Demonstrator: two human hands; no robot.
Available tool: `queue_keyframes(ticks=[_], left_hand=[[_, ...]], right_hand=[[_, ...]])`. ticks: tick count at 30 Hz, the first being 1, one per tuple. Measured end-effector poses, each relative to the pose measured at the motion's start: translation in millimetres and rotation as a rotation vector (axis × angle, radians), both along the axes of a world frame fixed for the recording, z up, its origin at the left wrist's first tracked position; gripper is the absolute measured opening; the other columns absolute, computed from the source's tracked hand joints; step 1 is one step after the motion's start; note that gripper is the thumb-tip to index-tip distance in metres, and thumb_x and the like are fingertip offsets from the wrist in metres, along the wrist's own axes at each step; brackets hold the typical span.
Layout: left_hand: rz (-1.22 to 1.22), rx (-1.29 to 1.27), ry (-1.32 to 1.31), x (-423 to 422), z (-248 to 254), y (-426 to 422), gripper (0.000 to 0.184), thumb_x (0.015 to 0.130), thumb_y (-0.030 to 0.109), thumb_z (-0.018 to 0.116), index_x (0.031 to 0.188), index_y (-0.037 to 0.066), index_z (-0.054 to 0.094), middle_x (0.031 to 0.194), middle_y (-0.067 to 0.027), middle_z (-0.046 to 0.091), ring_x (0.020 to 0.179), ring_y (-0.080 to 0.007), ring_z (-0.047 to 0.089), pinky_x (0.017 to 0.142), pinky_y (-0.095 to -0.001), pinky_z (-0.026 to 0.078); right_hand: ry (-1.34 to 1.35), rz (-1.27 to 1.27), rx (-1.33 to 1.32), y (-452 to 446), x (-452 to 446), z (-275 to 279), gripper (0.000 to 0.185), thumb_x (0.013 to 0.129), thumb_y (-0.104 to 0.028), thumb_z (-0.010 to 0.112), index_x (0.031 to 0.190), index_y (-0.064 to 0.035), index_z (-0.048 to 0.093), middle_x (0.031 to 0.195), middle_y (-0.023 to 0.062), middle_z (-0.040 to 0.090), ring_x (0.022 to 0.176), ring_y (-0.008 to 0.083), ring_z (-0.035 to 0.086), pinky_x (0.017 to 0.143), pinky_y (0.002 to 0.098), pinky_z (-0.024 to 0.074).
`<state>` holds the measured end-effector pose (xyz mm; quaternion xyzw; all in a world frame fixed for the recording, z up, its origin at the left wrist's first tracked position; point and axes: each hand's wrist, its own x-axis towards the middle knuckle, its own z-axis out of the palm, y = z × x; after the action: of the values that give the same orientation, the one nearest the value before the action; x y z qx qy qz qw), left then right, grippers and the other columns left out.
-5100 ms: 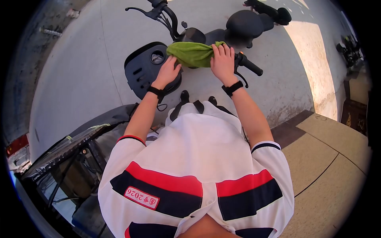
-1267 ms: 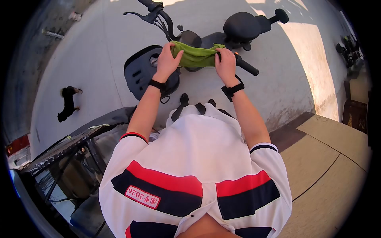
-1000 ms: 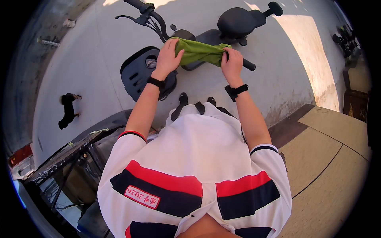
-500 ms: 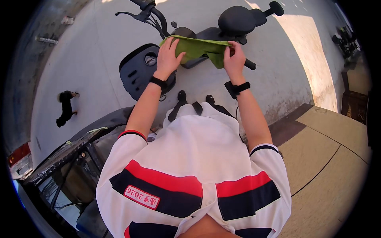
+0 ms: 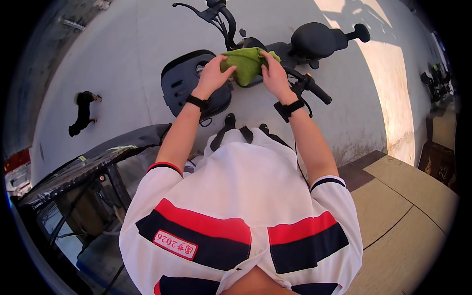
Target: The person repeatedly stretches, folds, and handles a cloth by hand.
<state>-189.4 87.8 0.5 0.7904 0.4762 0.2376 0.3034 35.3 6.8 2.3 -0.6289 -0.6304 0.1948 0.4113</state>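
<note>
Between my two hands hangs a green cloth [image 5: 246, 66], bunched and partly folded, with a corner drooping in the middle. My left hand [image 5: 213, 76] grips its left end, thumb and fingers closed on the fabric. At the other end my right hand [image 5: 274, 73] pinches the cloth, a bit of it sticking out past the fingers. Both hands are above a black electric scooter [image 5: 282, 51]; its front basket [image 5: 189, 81] lies just left of and below my left hand. The near handlebar grip [image 5: 319, 92] is to the right of my right hand.
The scooter's round seat [image 5: 313, 40] is at the upper right. A black dog [image 5: 82, 115] stands on the concrete at left. Close on my left is a dark-framed vehicle [image 5: 93, 182]. Tan paving slabs [image 5: 388, 191] form a raised edge at right.
My hands have come closer together, and the cloth, stretched wide before, is now gathered and folded. The scooter and basket appear shifted right in view. The dog appears lower and slightly left.
</note>
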Motion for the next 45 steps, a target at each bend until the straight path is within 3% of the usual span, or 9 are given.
queue_keyframes(ticks=[4, 9, 15, 22, 28, 34, 40, 45], left_hand=[[0.013, -0.079, -0.027, -2.2, 2.6, 2.0, 0.058, 0.086, 0.039, 0.076, 0.124, -0.002, 0.060, 0.113, -0.0218, 0.068, 0.105, -0.0368, 0.067, 0.090, -0.0405, 0.052], [0.012, -0.153, -0.019, 1.9, -4.1, 4.0, 0.080, 0.081, 0.047, 0.078, 0.136, -0.005, 0.051, 0.128, -0.0256, 0.062, 0.119, -0.0378, 0.061, 0.100, -0.0415, 0.049], [-0.038, -0.186, 0.005, 7.5, -7.5, 9.2, 0.096, 0.077, 0.051, 0.081, 0.144, -0.006, 0.041, 0.135, -0.0281, 0.056, 0.125, -0.0377, 0.057, 0.105, -0.0414, 0.046], [-0.108, -0.240, -0.032, 14.6, -8.6, 18.6, 0.099, 0.076, 0.049, 0.081, 0.146, -0.006, 0.037, 0.140, -0.0272, 0.050, 0.131, -0.0386, 0.050, 0.109, -0.0427, 0.042], [-0.164, -0.271, -0.048, 14.8, -16.8, 29.4, 0.099, 0.074, 0.045, 0.082, 0.146, -0.007, 0.036, 0.139, -0.0280, 0.050, 0.131, -0.0381, 0.049, 0.109, -0.0419, 0.041], [-0.209, -0.347, -0.066, 12.0, -24.3, 33.5, 0.105, 0.076, 0.042, 0.083, 0.150, -0.009, 0.027, 0.144, -0.0311, 0.042, 0.136, -0.0391, 0.042, 0.113, -0.0421, 0.036], [-0.348, -0.410, -0.137, 4.6, -18.0, 38.9, 0.108, 0.082, 0.040, 0.081, 0.154, -0.007, 0.016, 0.152, -0.0290, 0.030, 0.144, -0.0370, 0.030, 0.119, -0.0426, 0.028], [-0.405, -0.461, -0.184, 0.6, -15.1, 40.7, 0.107, 0.084, 0.036, 0.079, 0.157, -0.004, 0.012, 0.154, -0.0270, 0.027, 0.146, -0.0365, 0.028, 0.119, -0.0418, 0.027]], right_hand=[[-0.078, 0.048, 0.023, 14.2, -20.4, -15.2, 0.050, 0.092, -0.006, 0.060, 0.140, -0.0004, 0.046, 0.126, 0.0263, 0.054, 0.119, 0.0442, 0.050, 0.104, 0.0473, 0.0416], [-0.131, -0.047, 0.000, 26.3, -25.0, -25.1, 0.056, 0.093, -0.014, 0.062, 0.143, 0.0013, 0.043, 0.127, 0.0275, 0.054, 0.120, 0.0457, 0.049, 0.106, 0.0500, 0.0388], [-0.167, -0.100, -0.109, 40.9, -27.2, -25.9, 0.065, 0.094, -0.025, 0.062, 0.147, 0.0029, 0.038, 0.133, 0.0277, 0.053, 0.123, 0.0436, 0.047, 0.109, 0.0491, 0.0356], [-0.012, -0.193, -0.151, 54.7, -25.2, -29.3, 0.083, 0.087, -0.040, 0.069, 0.149, 0.0032, 0.035, 0.133, 0.0251, 0.053, 0.126, 0.0414, 0.047, 0.109, 0.0471, 0.0381], [-0.117, -0.271, -0.277, 67.8, -20.7, -39.0, 0.096, 0.082, -0.056, 0.071, 0.150, 0.0025, 0.036, 0.135, 0.0245, 0.052, 0.130, 0.0405, 0.045, 0.110, 0.0467, 0.0382], [-0.296, -0.150, -0.225, 71.1, -28.9, -29.1, 0.086, 0.080, -0.055, 0.069, 0.145, -0.0031, 0.048, 0.133, 0.0208, 0.055, 0.128, 0.0378, 0.048, 0.108, 0.0461, 0.0392], [-0.331, -0.062, 0.028, 63.1, -38.8, -23.3, 0.074, 0.078, -0.041, 0.075, 0.141, -0.0068, 0.054, 0.129, 0.0179, 0.058, 0.120, 0.0358, 0.054, 0.104, 0.0450, 0.0431], [-0.227, -0.104, 0.049, 46.2, -43.1, -10.0, 0.061, 0.076, -0.031, 0.080, 0.131, -0.0100, 0.063, 0.123, 0.0163, 0.060, 0.117, 0.0357, 0.055, 0.100, 0.0433, 0.0467]])
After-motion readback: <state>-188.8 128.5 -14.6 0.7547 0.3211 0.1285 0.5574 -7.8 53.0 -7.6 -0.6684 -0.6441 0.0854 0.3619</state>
